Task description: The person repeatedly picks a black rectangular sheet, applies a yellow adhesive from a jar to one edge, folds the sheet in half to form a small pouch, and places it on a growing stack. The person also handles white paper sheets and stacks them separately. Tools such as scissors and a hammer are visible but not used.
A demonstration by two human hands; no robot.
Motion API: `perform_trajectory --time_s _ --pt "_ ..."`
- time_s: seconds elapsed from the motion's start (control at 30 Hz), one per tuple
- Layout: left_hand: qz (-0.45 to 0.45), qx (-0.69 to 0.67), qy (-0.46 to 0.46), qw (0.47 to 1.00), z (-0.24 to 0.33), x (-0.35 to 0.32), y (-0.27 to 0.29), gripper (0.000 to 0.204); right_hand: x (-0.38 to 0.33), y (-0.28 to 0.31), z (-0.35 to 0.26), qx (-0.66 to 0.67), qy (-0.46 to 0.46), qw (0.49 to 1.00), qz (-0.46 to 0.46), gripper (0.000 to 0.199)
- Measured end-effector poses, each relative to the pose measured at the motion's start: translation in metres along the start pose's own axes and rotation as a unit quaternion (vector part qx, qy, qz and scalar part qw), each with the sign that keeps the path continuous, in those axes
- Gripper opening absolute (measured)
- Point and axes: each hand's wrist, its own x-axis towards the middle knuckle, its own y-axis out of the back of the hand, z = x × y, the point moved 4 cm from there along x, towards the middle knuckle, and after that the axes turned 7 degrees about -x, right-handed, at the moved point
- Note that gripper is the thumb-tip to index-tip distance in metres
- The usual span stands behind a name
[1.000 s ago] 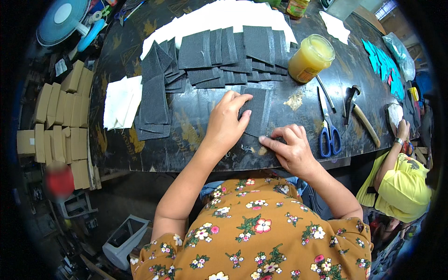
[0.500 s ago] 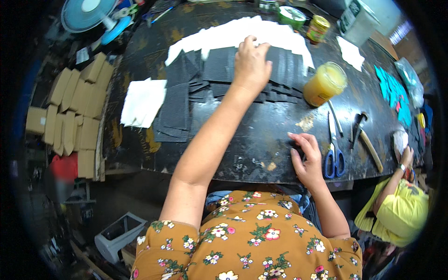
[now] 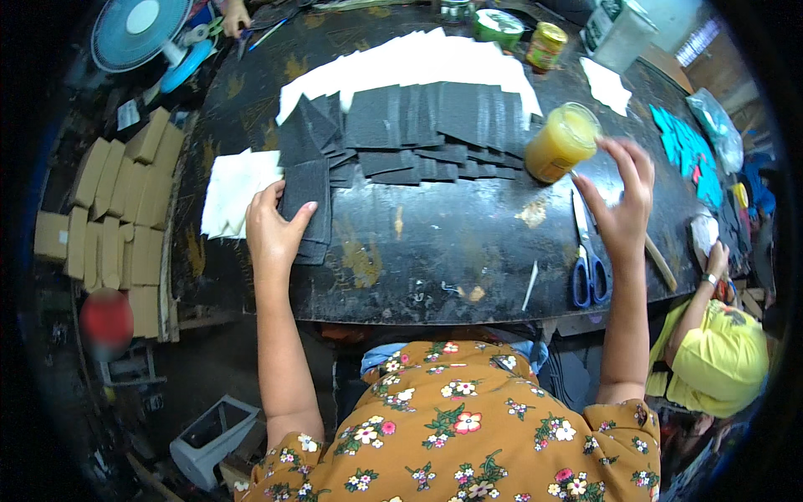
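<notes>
My left hand (image 3: 276, 226) rests at the left of the table, thumb and fingers apart, on the edges of a dark grey fabric strip (image 3: 306, 192) and a stack of white fabric pieces (image 3: 234, 191). Just right of a glass jar of yellow paste (image 3: 562, 144), my right hand (image 3: 626, 201) is raised with thumb and index finger spread, holding nothing visible. Overlapping dark grey fabric pieces (image 3: 400, 117) lie in rows, over a fan of white pieces (image 3: 418, 60). Blue-handled scissors (image 3: 590, 276) lie beside my right wrist. My right hand partly hides a wooden-handled tool (image 3: 661, 263).
A thin white stick (image 3: 530, 285) lies near the front edge. Small jars (image 3: 547, 45) stand at the back, teal gloves (image 3: 690, 159) at right. Brown boxes (image 3: 117, 180) and a fan (image 3: 140, 33) are left. Another person's hand (image 3: 236, 17) shows at back left; a yellow-clad person (image 3: 719, 360) sits at right.
My left hand has drawn back from the fabric rows to the strip at the left. My right hand has moved up and right to the jar. Another person's hand has appeared at back left.
</notes>
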Motion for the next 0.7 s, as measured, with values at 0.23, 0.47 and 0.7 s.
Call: perform_trajectory --time_s 0.23,0.47,0.7 --pt "0.055 -0.019 -0.029 0.998 0.006 -0.001 -0.005 0.051 0.054 -0.021 0.017 -0.154 0.037 0.974 -0.159 0.063" --pt "0.025 -0.037 0.038 0.998 0.007 -0.008 -0.008 0.075 0.050 0.000 0.016 -0.068 0.037 0.996 0.036 0.038" --pt "-0.036 -0.411 0.051 0.910 0.044 -0.018 0.023 0.060 0.003 0.020 0.004 -0.085 0.053 0.995 -0.005 0.031"
